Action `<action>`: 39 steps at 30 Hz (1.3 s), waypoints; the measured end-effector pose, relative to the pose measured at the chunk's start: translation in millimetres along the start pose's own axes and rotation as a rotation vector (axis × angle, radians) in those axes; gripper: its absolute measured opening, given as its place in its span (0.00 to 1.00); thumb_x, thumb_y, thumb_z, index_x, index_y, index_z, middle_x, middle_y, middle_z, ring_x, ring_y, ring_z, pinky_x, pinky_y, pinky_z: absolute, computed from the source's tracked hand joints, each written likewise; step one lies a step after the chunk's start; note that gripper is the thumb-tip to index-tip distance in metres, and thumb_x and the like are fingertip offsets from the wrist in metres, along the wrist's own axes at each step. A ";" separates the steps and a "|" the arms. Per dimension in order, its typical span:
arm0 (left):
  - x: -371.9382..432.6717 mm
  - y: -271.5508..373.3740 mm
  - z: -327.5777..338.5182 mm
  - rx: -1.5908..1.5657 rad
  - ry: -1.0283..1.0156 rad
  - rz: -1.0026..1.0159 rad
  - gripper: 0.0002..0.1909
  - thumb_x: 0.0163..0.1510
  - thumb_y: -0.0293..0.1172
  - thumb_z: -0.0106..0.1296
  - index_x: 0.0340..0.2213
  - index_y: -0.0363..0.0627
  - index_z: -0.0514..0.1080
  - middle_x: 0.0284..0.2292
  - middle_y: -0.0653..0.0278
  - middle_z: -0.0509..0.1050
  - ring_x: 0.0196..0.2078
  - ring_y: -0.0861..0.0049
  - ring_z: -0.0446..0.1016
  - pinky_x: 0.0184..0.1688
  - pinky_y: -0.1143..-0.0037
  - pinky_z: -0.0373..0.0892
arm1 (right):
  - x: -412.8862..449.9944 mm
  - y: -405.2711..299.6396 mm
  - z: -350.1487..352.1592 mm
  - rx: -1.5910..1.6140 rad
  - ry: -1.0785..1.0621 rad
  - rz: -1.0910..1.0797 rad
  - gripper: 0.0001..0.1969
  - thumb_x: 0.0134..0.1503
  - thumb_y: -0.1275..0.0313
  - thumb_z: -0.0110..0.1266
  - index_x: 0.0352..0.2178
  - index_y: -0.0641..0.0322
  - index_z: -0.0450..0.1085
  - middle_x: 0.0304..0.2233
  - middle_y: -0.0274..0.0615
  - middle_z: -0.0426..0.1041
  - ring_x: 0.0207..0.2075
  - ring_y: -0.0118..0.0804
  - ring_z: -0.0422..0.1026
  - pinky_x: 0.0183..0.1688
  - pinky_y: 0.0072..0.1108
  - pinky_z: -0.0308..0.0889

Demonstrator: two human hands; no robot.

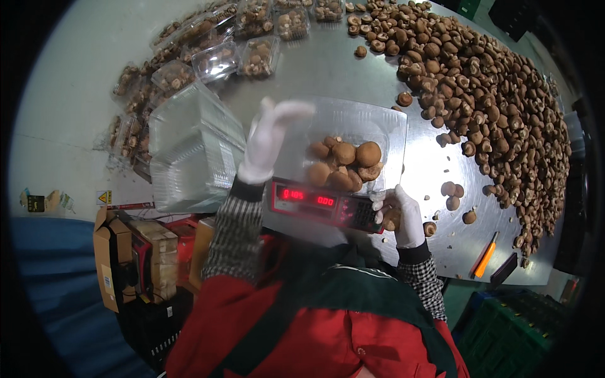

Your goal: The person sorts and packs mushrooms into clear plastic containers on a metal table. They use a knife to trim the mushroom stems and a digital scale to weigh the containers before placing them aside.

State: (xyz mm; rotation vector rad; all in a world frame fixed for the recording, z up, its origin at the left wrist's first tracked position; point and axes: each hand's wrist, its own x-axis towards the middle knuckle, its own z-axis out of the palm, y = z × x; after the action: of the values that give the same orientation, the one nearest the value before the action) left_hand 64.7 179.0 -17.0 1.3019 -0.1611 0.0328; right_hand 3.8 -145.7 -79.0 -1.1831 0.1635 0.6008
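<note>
A digital weighing scale [326, 203] with a lit red display stands in front of me. On its pan rests a clear plastic clamshell box [384, 141] holding several brown mushrooms [344, 153]. My left hand [269, 137], in a white glove and blurred, is raised at the pan's left side with its fingers apart, holding nothing that I can see. My right hand [401, 215], also gloved, is closed around a mushroom [391, 219] beside the scale's keypad.
Nested empty clear boxes [194, 146] stand left of the scale, with filled mushroom boxes [257, 56] behind. A large heap of loose mushrooms [491, 94] covers the steel table's right side. An orange-handled knife [485, 259] and a dark flat object [504, 269] lie near its front edge.
</note>
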 end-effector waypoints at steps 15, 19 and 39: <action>-97.7 -15.9 24.9 0.266 0.147 -0.734 0.09 0.59 0.29 0.50 0.37 0.35 0.71 0.27 0.61 0.76 0.28 0.82 0.74 0.32 0.80 0.70 | 12.9 3.6 1.2 -0.065 0.041 0.045 0.10 0.62 0.70 0.52 0.30 0.67 0.71 0.24 0.41 0.75 0.19 0.29 0.71 0.22 0.18 0.67; -110.3 -23.8 24.2 0.371 0.040 -0.608 0.11 0.61 0.33 0.50 0.35 0.37 0.74 0.27 0.63 0.78 0.27 0.82 0.74 0.31 0.81 0.70 | -1.5 18.1 3.2 -0.110 0.088 -0.085 0.09 0.62 0.70 0.51 0.31 0.66 0.71 0.21 0.37 0.73 0.16 0.22 0.68 0.17 0.13 0.59; -82.4 -24.7 63.4 0.923 0.015 0.532 0.20 0.49 0.24 0.63 0.40 0.42 0.63 0.55 0.45 0.66 0.55 0.55 0.69 0.57 0.65 0.67 | -7.7 -47.7 -34.9 -1.426 0.341 -1.315 0.24 0.45 0.82 0.55 0.48 0.64 0.71 0.42 0.45 0.76 0.27 0.40 0.71 0.31 0.28 0.66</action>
State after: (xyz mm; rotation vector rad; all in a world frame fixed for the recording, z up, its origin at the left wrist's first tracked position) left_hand -20.3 116.9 -35.8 2.1400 -0.5172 0.6315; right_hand 28.7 -191.6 -50.2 -2.3423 -0.8674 -0.8610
